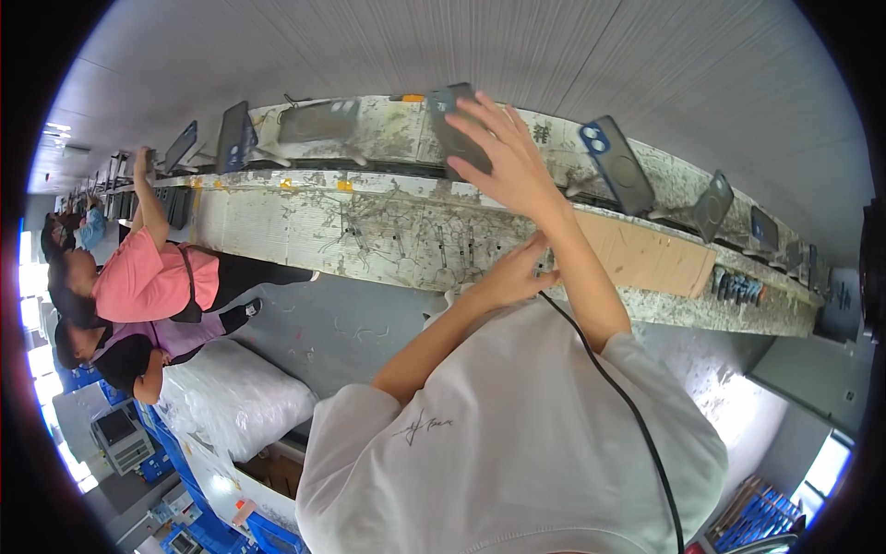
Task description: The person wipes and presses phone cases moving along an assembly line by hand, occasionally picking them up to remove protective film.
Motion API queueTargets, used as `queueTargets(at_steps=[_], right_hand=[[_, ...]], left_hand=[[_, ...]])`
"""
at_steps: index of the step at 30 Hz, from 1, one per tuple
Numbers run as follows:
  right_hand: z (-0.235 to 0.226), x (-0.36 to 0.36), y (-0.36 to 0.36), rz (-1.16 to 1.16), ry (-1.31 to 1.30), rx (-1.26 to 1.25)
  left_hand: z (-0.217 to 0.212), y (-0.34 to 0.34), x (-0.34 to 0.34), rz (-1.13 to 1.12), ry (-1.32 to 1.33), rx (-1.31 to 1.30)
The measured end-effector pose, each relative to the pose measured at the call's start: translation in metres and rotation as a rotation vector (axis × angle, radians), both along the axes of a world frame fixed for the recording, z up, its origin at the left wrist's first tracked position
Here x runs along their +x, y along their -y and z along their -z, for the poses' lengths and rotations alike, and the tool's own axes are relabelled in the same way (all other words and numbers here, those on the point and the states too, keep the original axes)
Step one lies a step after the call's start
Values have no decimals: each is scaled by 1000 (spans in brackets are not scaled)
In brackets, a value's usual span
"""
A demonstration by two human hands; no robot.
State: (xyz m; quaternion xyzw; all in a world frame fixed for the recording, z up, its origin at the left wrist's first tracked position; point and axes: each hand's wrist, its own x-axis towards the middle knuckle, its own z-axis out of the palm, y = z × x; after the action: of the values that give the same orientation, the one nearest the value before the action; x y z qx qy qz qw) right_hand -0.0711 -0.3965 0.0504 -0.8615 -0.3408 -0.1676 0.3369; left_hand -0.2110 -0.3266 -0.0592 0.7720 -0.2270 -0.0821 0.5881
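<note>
My right hand (506, 155) reaches over the far conveyor strip, its fingers spread in front of a dark phone case (445, 113) that leans upright. Fingertips and thumb overlap the case's face; whether they touch it I cannot tell. Lower down, my left hand (508, 279) is at the bench's near edge, close to my body, with bent fingers partly behind my right forearm. Something small and dark shows by its thumb, too small to name. To the right of my right hand stands another phone case (616, 166), dark blue with a ring on its back.
More phone cases (236, 137) stand along the strip on both sides. Small dark parts (441, 247) lie on the worn bench (277, 217), with a cardboard sheet (637, 251) at right. People (138, 277) stand at left near a wrapped plastic bundle (235, 397). A black cable (628, 397) crosses my shirt.
</note>
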Motion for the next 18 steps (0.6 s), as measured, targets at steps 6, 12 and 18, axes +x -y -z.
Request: queueTargets(at_steps=[6,12,18], right_hand=[[49,33,37,354,-146,-384],[45,5,130,463,-210,-377],[40,-13,207,586,-301,-200]], left_hand=[[-47,-75,0,-380,-23,-78],[-78,-131,116,-807,747,351],[-47,-75,147,-417,686,735]])
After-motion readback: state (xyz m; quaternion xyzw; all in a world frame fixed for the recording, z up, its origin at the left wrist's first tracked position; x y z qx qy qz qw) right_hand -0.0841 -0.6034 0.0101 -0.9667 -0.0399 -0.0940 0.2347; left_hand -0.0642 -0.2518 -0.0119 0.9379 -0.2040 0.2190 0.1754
